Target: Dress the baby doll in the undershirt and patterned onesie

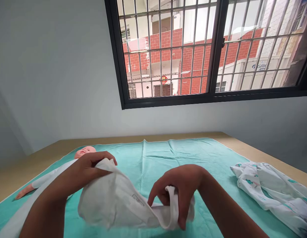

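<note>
A white baby garment (113, 195) is stretched between my two hands at the bottom middle of the head view. My left hand (91, 170) grips its upper left end, with thumb and fingers closed on the cloth. At the other end my right hand (179, 188) pinches a folded band of the same fabric, fingers curled down around it. Small dark print shows on the cloth between the hands. Whether it is a top or trousers I cannot tell. Behind my left forearm lies a baby doll (85, 151) in white clothing, partly hidden.
A turquoise blanket (155, 158) with fold creases covers much of the wooden table (193, 134). To the right lie white patterned baby clothes (270, 188), loosely crumpled. Beyond the table's far edge stand a pale wall (56, 82) and a barred window (168, 66).
</note>
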A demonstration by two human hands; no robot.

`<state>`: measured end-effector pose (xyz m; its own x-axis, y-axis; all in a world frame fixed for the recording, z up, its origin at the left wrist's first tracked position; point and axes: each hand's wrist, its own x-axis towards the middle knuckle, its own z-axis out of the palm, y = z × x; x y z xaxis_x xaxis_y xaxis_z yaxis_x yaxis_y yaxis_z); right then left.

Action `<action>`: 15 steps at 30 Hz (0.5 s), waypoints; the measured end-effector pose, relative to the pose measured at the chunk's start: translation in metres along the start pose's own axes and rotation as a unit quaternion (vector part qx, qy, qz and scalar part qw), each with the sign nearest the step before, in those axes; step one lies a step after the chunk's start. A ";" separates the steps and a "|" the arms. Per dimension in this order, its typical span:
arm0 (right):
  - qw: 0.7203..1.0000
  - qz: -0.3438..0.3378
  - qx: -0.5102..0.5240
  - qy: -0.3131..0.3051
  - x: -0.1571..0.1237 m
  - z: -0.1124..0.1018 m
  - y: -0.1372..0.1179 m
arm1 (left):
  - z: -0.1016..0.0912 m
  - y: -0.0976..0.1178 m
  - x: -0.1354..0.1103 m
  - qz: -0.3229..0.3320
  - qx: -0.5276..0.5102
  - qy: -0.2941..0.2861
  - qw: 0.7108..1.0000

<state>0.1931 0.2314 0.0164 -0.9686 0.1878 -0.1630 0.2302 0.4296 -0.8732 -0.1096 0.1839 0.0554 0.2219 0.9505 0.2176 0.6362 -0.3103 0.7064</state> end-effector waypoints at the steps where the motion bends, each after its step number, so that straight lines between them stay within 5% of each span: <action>1: 0.995 0.053 -0.063 0.056 -0.007 -0.001 -0.006 | -0.002 0.000 0.000 -0.011 0.035 -0.021 0.999; 4: 0.955 0.187 -0.144 0.180 -0.027 -0.004 -0.016 | 0.001 -0.008 0.005 -0.035 0.105 -0.075 0.991; 7: 0.914 0.248 -0.141 0.289 -0.039 -0.007 -0.013 | 0.010 -0.023 0.014 -0.062 0.160 -0.103 0.980; 11: 0.884 0.147 -0.089 0.434 -0.046 -0.011 -0.002 | 0.013 -0.030 0.024 -0.039 0.155 0.012 0.987; 15: 0.867 0.018 0.054 0.494 -0.049 -0.014 0.009 | 0.013 -0.016 0.025 -0.029 0.003 0.157 0.987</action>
<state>0.2438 0.2390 0.0228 -0.3949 0.8878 0.2362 0.1960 0.3326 -0.9225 -0.1046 0.2123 0.0411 -0.0553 0.9252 0.3755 0.6459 -0.2537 0.7200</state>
